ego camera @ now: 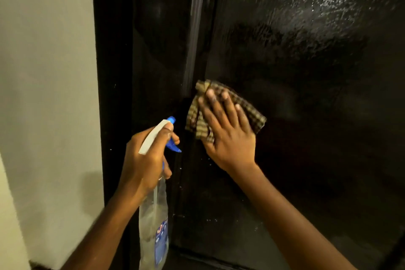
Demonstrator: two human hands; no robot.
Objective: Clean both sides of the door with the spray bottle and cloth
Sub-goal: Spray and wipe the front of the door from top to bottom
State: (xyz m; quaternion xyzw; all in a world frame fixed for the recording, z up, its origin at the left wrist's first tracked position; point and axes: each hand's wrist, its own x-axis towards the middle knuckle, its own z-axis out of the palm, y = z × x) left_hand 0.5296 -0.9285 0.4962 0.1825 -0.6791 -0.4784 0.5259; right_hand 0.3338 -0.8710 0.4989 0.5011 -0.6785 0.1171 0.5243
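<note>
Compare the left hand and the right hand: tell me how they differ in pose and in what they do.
The left hand curls round the neck of the spray bottle; the right hand lies flat, fingers straight, on the cloth. The left hand is off the door; the right hand presses the cloth against it. The left hand sits lower than the right hand. Both are bare.

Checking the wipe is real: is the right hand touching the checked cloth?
Touching. The head view shows the right hand flat on the cloth, straight fingers pressing it against the door.
</note>
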